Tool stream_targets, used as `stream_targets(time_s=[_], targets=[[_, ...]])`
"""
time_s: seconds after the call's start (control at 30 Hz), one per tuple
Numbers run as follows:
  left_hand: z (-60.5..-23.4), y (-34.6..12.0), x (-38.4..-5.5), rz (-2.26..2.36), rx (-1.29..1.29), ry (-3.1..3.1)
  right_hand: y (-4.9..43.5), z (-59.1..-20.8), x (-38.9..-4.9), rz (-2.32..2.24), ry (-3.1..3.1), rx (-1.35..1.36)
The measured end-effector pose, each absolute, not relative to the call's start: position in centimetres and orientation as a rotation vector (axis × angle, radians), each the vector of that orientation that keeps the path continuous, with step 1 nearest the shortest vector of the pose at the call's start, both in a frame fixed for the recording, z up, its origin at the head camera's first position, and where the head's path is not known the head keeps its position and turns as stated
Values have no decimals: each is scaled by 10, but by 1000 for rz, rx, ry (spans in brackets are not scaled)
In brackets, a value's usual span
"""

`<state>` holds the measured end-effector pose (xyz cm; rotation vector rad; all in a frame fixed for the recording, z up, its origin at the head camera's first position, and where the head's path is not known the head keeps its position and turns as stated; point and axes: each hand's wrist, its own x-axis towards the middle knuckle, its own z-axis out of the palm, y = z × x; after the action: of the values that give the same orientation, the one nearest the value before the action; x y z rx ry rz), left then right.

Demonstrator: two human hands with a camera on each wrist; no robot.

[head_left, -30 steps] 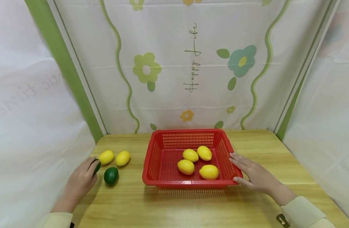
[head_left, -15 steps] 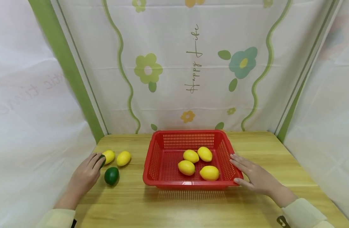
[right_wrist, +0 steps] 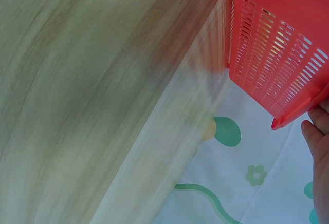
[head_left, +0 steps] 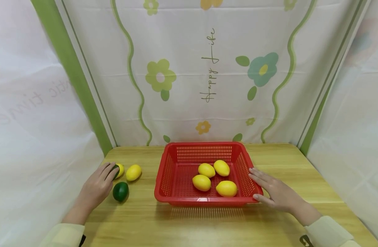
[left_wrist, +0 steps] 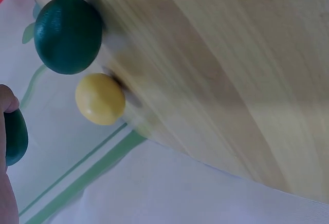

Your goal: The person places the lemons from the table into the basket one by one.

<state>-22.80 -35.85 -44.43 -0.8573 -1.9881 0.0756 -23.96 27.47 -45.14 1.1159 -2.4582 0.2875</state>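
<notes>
My left hand [head_left: 96, 188] grips a dark green oval fruit [head_left: 116, 172], mostly hidden behind its fingers; in the left wrist view that fruit [left_wrist: 16, 139] shows at the left edge under the fingertips. A second dark green fruit [head_left: 120, 191] lies on the table just right of the hand. Two lemons lie beyond: one lemon [head_left: 120, 170] partly covered by the held fruit, the other lemon [head_left: 133, 173] to its right. At the red plastic basket [head_left: 162, 198], my right hand [head_left: 276, 192] rests on the right rim with fingers extended. Several lemons [head_left: 227, 188] lie inside the basket.
The wooden table [head_left: 207, 230] ends at a white curtain [head_left: 189, 85] printed with flowers. More curtain [head_left: 37, 154] hangs close along the left side, and another panel [head_left: 355, 137] along the right.
My left hand has moved right and slightly away from me with the green fruit, now overlapping the nearer lemon in the head view. The right hand and basket have stayed put.
</notes>
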Motion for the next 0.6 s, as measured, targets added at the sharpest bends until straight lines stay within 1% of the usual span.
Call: stream_targets(time_s=[0.6], targets=[[-424, -320, -242, 88, -942, -1931, 274, -450, -239, 295, -2479, 1107]])
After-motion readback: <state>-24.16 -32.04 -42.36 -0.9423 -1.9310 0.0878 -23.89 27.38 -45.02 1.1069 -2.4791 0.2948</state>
